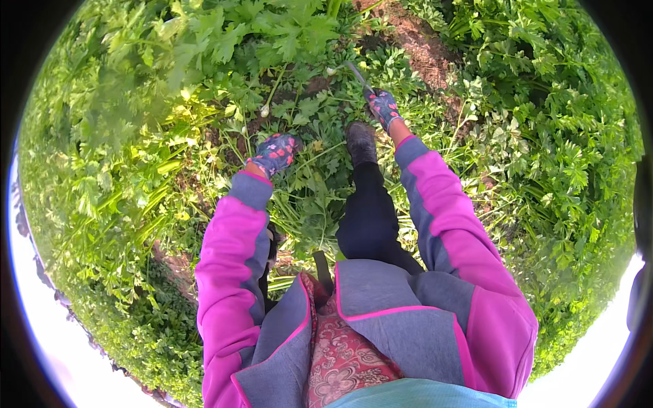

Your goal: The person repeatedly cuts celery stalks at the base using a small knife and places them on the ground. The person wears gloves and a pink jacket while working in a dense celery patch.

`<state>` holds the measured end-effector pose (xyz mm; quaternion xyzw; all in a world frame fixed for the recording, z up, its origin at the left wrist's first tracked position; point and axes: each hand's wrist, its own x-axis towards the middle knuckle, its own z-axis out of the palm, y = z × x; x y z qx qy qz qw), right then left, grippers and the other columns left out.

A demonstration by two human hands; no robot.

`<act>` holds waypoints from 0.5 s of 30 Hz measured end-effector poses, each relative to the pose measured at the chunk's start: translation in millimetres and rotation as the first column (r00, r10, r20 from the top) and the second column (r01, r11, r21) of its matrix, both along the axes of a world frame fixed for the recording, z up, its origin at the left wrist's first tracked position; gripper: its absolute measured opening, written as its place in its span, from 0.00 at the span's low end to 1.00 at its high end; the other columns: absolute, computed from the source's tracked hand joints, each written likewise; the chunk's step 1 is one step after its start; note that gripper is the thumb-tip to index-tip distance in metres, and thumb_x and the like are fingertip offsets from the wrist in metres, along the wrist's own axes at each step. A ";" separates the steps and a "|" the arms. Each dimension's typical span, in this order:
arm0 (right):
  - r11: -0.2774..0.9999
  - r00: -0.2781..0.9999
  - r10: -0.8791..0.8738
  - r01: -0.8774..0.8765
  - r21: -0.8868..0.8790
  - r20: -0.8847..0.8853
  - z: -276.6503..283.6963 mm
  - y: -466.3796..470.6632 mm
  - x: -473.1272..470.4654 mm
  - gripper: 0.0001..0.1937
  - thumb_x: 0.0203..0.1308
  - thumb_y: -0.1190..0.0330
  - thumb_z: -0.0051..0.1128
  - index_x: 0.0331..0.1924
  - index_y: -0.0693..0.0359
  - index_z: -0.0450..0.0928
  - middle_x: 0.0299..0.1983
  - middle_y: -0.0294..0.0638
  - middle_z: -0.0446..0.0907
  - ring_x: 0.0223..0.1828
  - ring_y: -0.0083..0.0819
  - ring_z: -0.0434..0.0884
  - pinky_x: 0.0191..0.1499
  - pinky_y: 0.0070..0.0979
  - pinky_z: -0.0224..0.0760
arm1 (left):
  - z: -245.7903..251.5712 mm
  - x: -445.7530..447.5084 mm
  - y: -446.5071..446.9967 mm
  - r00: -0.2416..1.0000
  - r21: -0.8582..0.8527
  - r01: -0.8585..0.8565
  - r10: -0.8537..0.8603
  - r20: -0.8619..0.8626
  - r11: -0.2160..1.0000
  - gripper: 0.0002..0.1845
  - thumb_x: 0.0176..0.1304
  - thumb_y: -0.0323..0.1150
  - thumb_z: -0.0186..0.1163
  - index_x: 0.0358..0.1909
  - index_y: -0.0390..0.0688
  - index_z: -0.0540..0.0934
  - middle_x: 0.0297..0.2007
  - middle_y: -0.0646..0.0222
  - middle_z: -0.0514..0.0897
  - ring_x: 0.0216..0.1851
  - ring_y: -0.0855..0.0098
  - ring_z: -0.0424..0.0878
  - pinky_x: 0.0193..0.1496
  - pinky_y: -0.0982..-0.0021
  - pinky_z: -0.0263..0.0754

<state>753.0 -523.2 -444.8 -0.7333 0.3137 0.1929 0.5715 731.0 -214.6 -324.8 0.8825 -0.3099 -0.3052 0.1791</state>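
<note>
My right hand [383, 108], in a dark floral glove, grips a knife [358, 76] whose thin blade points up and to the left over low leaves. My left hand [278, 153] wears a matching glove and hovers over or rests among leafy greens left of my boot. Its fingers are curled and partly hidden, so whether it holds anything is unclear. Beyond both hands stand leafy plants [275, 35] that look like celery. A stalk with a pale end [265, 110] lies between them and my left hand.
My dark boot [361, 142] is planted among cut leaves and stems [316, 204]. Bare reddish soil [428, 53] shows at the upper right. Dense rows of the same greens rise on the left [102, 168] and right [566, 148].
</note>
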 end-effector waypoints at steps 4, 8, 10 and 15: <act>0.929 0.947 0.307 -0.277 -0.247 0.095 -61.7 29.8 61.6 0.19 0.53 0.55 0.50 0.33 0.66 0.77 0.31 0.54 0.79 0.34 0.51 0.79 0.36 0.38 0.72 | -34.2 90.7 -93.1 0.985 0.099 0.079 -0.093 0.144 0.992 0.11 0.52 0.28 0.53 0.37 0.45 0.80 0.34 0.59 0.82 0.39 0.58 0.79 0.41 0.63 0.75; 0.875 0.935 0.331 -0.256 -0.410 0.123 -85.5 47.1 91.6 0.20 0.54 0.54 0.50 0.34 0.67 0.77 0.32 0.54 0.79 0.33 0.50 0.79 0.35 0.37 0.72 | -89.2 168.7 -145.6 0.957 0.232 0.130 -0.183 0.225 0.964 0.11 0.54 0.30 0.51 0.36 0.44 0.80 0.35 0.58 0.82 0.39 0.58 0.80 0.41 0.62 0.75; 0.899 0.968 0.224 -0.160 -0.407 0.114 -87.6 50.3 88.5 0.20 0.54 0.54 0.51 0.34 0.66 0.77 0.31 0.53 0.80 0.30 0.48 0.79 0.32 0.36 0.72 | -117.5 199.5 -152.5 0.933 0.290 0.101 -0.192 0.303 0.952 0.11 0.55 0.31 0.50 0.36 0.43 0.80 0.35 0.58 0.82 0.39 0.58 0.80 0.41 0.62 0.75; 0.988 0.954 -0.146 0.127 0.087 0.263 -79.8 62.7 70.1 0.12 0.58 0.63 0.51 0.32 0.65 0.74 0.21 0.49 0.77 0.23 0.40 0.77 0.26 0.30 0.69 | -139.4 232.3 -118.0 0.790 0.613 0.017 -0.386 0.476 0.790 0.11 0.54 0.34 0.51 0.33 0.41 0.81 0.32 0.58 0.82 0.36 0.59 0.81 0.38 0.61 0.75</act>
